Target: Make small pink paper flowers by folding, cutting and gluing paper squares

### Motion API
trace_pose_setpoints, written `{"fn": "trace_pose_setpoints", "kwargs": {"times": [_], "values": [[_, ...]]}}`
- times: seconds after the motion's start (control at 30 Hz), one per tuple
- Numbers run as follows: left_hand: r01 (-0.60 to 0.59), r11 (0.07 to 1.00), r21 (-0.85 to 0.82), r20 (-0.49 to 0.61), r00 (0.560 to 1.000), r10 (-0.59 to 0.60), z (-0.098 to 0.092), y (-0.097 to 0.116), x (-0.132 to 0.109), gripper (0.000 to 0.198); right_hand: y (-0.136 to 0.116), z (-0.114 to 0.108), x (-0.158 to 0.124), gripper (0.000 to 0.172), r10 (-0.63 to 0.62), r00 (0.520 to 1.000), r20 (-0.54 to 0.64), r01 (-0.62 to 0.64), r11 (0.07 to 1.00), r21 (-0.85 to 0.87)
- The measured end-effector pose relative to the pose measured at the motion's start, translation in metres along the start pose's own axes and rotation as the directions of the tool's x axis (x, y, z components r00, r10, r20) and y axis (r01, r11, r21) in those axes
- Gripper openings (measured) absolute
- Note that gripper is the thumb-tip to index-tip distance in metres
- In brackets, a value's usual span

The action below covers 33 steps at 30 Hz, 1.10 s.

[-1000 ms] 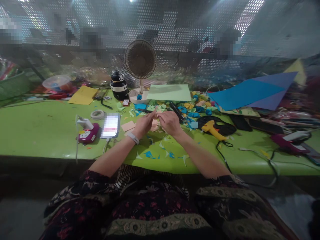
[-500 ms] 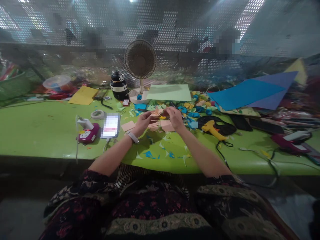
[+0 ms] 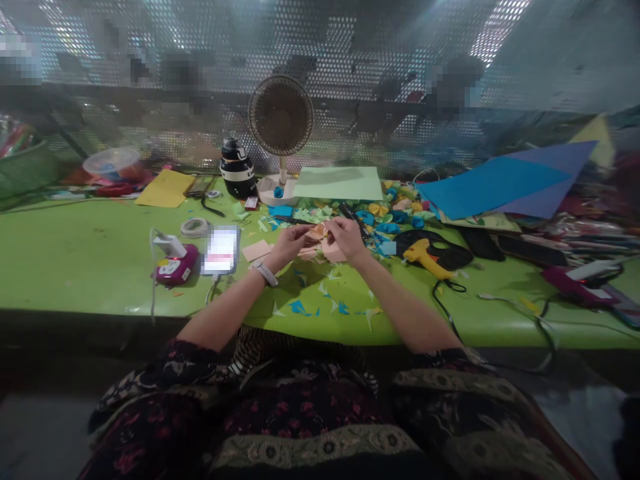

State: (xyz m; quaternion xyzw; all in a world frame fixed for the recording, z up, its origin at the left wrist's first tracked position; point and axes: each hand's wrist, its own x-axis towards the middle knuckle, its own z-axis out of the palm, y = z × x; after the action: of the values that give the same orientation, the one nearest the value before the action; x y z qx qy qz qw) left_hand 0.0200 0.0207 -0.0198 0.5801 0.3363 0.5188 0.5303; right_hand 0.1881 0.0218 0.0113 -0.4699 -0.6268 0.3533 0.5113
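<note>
Between my two hands is a small peach paper flower (image 3: 316, 231), partly hidden by the fingers. My left hand (image 3: 291, 244), with a white band on its wrist, pinches the flower's left side. The fingers of my right hand (image 3: 346, 239) are closed on its right side. Below and beside the hands lie peach paper pieces (image 3: 258, 251) on the green table. Blue and white paper scraps (image 3: 299, 307) are scattered nearer the table's front edge. Just behind the hands spreads a heap of small folded paper pieces in green, blue and yellow (image 3: 379, 211).
A fan (image 3: 281, 115) and a black bottle (image 3: 237, 175) stand at the back. To the right, a yellow glue gun (image 3: 425, 259) rests on a black round pad. Blue card sheets (image 3: 500, 183) lie farther right. On the left are a lit phone (image 3: 221, 250) and a tape roll (image 3: 195, 228).
My right hand has moved slightly left and down, closing onto the flower. The flower is now more covered by the fingers, and the dark tools behind the hands show more.
</note>
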Motion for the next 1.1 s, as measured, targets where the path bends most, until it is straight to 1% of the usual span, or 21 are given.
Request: {"fn": "trace_pose_setpoints", "kwargs": {"times": [0.1, 0.23, 0.33, 0.4, 0.47, 0.57, 0.67, 0.77, 0.87, 0.97, 1.1], "values": [[-0.05, 0.995, 0.083, -0.008, 0.999, 0.051, -0.001, -0.001, 0.0, 0.025, -0.001, 0.002, 0.0, 0.037, 0.08, 0.997, 0.0, -0.08, 0.995, 0.067], [-0.094, 0.98, 0.176, -0.014, 0.995, 0.098, -0.003, 0.0, -0.001, 0.026, -0.004, 0.003, -0.001, 0.034, 0.13, 0.991, 0.023, -0.132, 0.987, 0.09], [-0.139, 0.949, 0.282, 0.021, 0.99, 0.139, -0.004, 0.003, -0.002, 0.024, -0.007, 0.002, -0.001, 0.031, 0.182, 0.982, 0.05, -0.186, 0.977, 0.102], [-0.186, 0.894, 0.407, 0.047, 0.982, 0.183, -0.005, 0.007, -0.003, 0.022, -0.008, 0.002, -0.001, 0.03, 0.226, 0.971, 0.074, -0.234, 0.964, 0.125], [-0.222, 0.818, 0.53, 0.063, 0.973, 0.223, -0.005, 0.01, -0.005, 0.021, -0.009, 0.002, -0.001, 0.029, 0.251, 0.962, 0.11, -0.266, 0.952, 0.15], [-0.232, 0.723, 0.65, 0.065, 0.966, 0.251, -0.005, 0.014, -0.006, 0.022, -0.009, 0.002, -0.001, 0.03, 0.263, 0.947, 0.184, -0.294, 0.94, 0.17], [-0.227, 0.676, 0.701, 0.058, 0.963, 0.262, -0.005, 0.014, -0.005, 0.023, -0.009, 0.002, -0.002, 0.028, 0.272, 0.931, 0.242, -0.316, 0.933, 0.169], [-0.237, 0.669, 0.705, 0.057, 0.959, 0.279, -0.005, 0.013, -0.003, 0.027, -0.01, 0.002, -0.003, 0.025, 0.277, 0.926, 0.256, -0.322, 0.934, 0.156], [-0.262, 0.642, 0.72, 0.1, 0.955, 0.279, -0.006, 0.014, -0.003, 0.03, -0.01, 0.002, -0.003, 0.022, 0.284, 0.92, 0.271, -0.33, 0.933, 0.143], [-0.283, 0.587, 0.759, 0.14, 0.95, 0.278, -0.007, 0.016, -0.005, 0.03, -0.01, 0.001, -0.002, 0.019, 0.293, 0.906, 0.306, -0.348, 0.926, 0.145], [-0.244, 0.491, 0.836, 0.124, 0.956, 0.264, -0.008, 0.019, -0.009, 0.025, -0.01, 0.002, -0.002, 0.018, 0.3, 0.897, 0.326, -0.369, 0.913, 0.175]]}}
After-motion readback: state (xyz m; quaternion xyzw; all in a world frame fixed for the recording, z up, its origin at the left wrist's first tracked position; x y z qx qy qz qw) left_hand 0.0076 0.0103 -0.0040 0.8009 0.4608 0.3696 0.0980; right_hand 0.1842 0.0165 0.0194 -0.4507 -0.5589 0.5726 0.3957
